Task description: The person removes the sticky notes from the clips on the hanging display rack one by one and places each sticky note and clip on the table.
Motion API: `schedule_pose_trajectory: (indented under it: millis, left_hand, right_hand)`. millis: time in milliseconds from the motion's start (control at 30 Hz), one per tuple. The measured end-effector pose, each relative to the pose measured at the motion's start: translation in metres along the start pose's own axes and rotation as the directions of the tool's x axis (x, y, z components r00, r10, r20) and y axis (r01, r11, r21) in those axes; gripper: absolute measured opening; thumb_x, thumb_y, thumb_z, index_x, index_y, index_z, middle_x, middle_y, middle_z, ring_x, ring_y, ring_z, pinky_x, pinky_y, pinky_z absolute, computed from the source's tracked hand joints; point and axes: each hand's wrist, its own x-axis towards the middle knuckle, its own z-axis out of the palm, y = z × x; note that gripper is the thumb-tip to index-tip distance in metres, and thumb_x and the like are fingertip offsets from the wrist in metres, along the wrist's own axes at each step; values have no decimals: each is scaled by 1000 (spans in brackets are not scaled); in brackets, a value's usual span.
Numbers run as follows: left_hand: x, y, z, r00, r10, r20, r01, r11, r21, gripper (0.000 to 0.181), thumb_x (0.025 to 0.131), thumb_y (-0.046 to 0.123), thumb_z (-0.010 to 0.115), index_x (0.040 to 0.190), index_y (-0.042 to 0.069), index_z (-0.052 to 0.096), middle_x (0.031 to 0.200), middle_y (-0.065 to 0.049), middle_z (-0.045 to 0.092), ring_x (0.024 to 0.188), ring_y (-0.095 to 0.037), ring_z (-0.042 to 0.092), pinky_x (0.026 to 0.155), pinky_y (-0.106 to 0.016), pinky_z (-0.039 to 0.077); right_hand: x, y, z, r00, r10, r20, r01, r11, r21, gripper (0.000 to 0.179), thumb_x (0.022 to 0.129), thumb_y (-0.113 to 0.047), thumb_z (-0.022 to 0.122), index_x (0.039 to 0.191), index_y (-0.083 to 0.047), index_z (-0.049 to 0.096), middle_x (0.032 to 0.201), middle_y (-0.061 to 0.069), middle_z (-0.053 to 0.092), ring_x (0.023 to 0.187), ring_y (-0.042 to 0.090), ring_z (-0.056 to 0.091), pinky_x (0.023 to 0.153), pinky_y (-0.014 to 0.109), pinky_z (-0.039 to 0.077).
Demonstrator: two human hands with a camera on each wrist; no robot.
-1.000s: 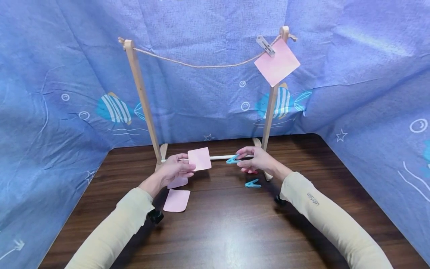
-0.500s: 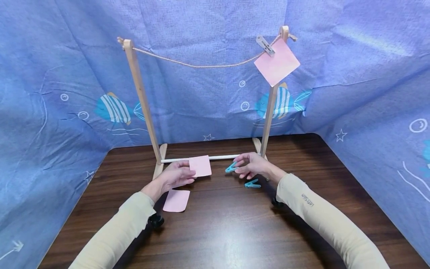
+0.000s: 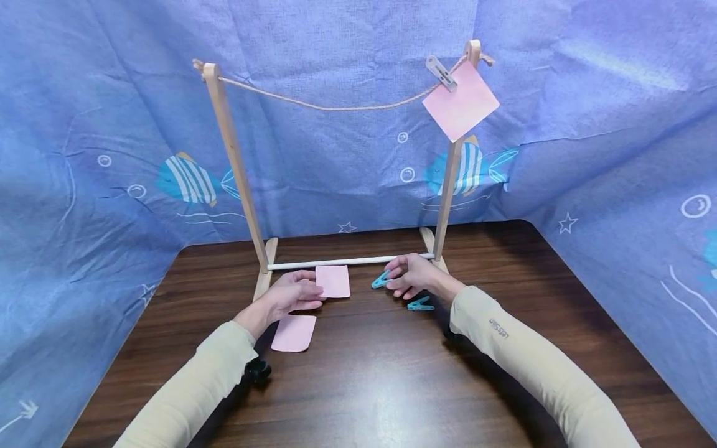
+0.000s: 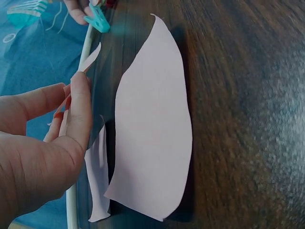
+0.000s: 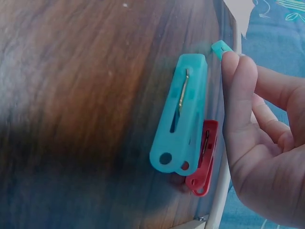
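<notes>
My left hand [image 3: 288,295] pinches a pink paper square [image 3: 333,282] at its left edge, just in front of the stand's white bar. Facing it, my right hand [image 3: 417,277] holds a light-blue clothespin [image 3: 380,279] between thumb and fingers, its tip pointing left. A second blue clothespin [image 5: 183,109] lies on the table below the right hand, with a red clothespin [image 5: 205,160] beside it that the right hand hides in the head view. Under the left hand lies another pink square [image 3: 294,333]; the left wrist view shows one more pink sheet [image 4: 98,176] behind it.
A wooden stand [image 3: 234,155] carries a sagging rope [image 3: 336,108] between its posts. At the rope's right end, a grey clothespin [image 3: 441,73] holds a pink square [image 3: 463,102]. The white bar [image 3: 358,261] joins the stand's feet. Blue fish-print cloth [image 3: 347,174] surrounds the dark table [image 3: 358,373].
Both hands have come down toward the table, the left with its pink square, the right with its clothespin. The right hand has also shifted slightly left.
</notes>
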Motion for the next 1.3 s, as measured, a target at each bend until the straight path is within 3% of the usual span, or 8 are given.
schedule_pose_trajectory:
  millis: [333,700,967,1300]
  left_hand:
    - [-3,4,-3,1000,-4,-11,4,999,37,54,97,-4,60,144,-7,35,116,-19,58,97,-27,71,85,-40,61]
    - [-5,5,-6,1000,-13,24,11,997,71,59,97,-2,61,149,-9,32,114,-22,67,95,-25,72,82,-39,61]
    - [-5,5,-10,999,-24,28,22,997,70,55,100,1,58,149,-6,34,126,-26,61,96,-24,71,84,-41,61]
    - [-10,6,-13,999,-23,23,21,996,85,51,103,5,54,150,-6,35,142,-30,52,109,-31,68,88,-42,60]
  right_hand:
    - [1,1,2,1000,1,-27,-2,999,-44,40,89,3,75,125,5,57,108,15,66,63,16,69,54,30,59]
    - [4,1,-1,1000,23,-20,-23,1000,-7,39,89,4,75,124,6,58,105,15,63,65,18,70,61,35,62]
    - [5,2,-3,1000,26,-3,-26,1000,9,41,89,5,74,126,7,57,109,17,65,68,19,71,64,37,63]
    - [5,5,-6,1000,20,1,-20,1000,-2,41,94,0,71,131,7,56,118,20,64,69,20,71,65,37,63]
